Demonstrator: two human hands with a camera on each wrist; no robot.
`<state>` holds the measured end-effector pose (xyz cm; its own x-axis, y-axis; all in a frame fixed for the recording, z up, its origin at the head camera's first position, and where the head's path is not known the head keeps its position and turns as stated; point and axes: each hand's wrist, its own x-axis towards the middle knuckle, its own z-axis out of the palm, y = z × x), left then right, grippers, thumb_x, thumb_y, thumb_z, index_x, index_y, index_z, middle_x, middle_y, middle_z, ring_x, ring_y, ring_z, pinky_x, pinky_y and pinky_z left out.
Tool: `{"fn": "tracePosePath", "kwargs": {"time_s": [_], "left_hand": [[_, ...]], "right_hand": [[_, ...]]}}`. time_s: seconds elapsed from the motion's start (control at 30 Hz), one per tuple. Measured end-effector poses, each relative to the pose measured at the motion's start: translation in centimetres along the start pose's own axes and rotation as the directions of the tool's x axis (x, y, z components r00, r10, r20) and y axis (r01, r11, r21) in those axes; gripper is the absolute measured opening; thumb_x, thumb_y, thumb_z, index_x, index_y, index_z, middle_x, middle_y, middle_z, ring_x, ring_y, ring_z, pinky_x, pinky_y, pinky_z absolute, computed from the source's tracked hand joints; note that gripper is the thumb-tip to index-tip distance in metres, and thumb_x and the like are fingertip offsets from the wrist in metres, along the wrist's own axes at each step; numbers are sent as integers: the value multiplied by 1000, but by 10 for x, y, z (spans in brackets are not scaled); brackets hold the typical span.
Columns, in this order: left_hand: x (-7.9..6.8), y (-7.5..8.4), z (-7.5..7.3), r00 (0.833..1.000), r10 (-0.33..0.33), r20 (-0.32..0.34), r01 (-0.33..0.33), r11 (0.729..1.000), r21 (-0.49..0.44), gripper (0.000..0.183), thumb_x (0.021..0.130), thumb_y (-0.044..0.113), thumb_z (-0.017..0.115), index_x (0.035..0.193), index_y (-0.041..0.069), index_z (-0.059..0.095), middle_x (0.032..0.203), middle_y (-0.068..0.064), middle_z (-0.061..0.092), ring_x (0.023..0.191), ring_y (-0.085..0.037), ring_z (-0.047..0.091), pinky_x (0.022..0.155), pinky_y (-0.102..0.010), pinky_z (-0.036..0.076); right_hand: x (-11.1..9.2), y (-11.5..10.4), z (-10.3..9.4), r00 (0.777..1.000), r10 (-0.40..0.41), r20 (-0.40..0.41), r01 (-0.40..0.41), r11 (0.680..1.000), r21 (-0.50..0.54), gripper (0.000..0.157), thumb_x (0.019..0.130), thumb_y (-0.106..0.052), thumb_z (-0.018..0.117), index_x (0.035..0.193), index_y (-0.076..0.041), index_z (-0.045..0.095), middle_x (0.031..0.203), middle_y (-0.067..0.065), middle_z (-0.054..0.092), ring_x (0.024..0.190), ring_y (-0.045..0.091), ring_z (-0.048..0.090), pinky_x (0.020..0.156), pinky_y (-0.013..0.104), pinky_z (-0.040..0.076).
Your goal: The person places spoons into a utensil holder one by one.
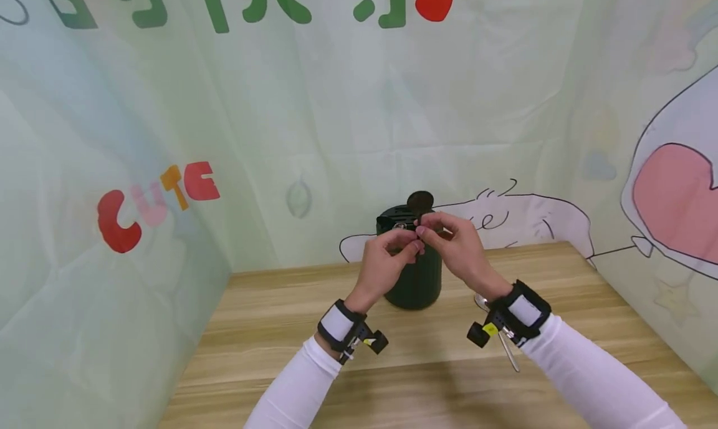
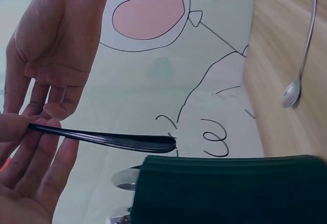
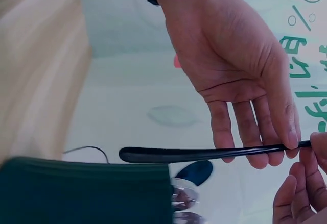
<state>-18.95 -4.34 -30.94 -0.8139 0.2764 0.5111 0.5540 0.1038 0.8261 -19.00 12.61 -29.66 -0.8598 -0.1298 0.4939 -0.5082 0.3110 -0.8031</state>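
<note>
Both hands meet in front of a dark green cylindrical container [image 1: 415, 285] and pinch a black spoon. Its round bowl [image 1: 421, 201] shows above the fingers in the head view, and its slim handle [image 3: 173, 155] reaches beyond them in the wrist views. My left hand [image 1: 381, 267] grips the spoon between thumb and fingers, as does my right hand [image 1: 462, 251], close beside it. The handle's wide end is just apart from the container's rim. Shiny metal spoon heads [image 3: 184, 196] and a dark oval head [image 3: 196, 173] stick out of the container.
A metal teaspoon [image 1: 509, 351] lies on the wooden table [image 1: 269, 335], right of the container and partly behind the right wrist strap. Printed cloth [image 1: 336, 105] walls the table at the back and both sides.
</note>
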Motion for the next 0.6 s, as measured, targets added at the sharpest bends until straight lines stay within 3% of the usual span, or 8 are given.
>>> {"fn": "tracePosePath", "kwargs": {"time_s": [0.13,0.4,0.6], "left_hand": [[20,-5,-5,999,33,-24,-33,999,11,18,92,10,67,105,-3,70,95,-23,73,86,-39,70,70,-25,59],[47,-2,-13,990,120,-77,-114,990,84,15,92,16,68,101,4,72,92,-15,75,78,-31,70,69,-26,58],[61,-4,-18,988,126,-93,-114,985,127,14,93,15,67,102,5,71,89,-14,74,73,-21,69,69,-27,59]], "right_hand": [[16,-8,-3,999,-25,-22,25,1000,-7,25,95,-19,65,114,-2,68,106,13,68,100,14,60,97,44,52],[44,-15,-4,996,-71,-52,71,997,1,26,97,-23,63,114,-5,68,109,13,68,103,20,62,95,41,52],[59,-16,-4,994,-95,-51,93,995,-38,27,97,-21,63,117,-5,67,110,14,69,105,23,62,95,43,52]]}}
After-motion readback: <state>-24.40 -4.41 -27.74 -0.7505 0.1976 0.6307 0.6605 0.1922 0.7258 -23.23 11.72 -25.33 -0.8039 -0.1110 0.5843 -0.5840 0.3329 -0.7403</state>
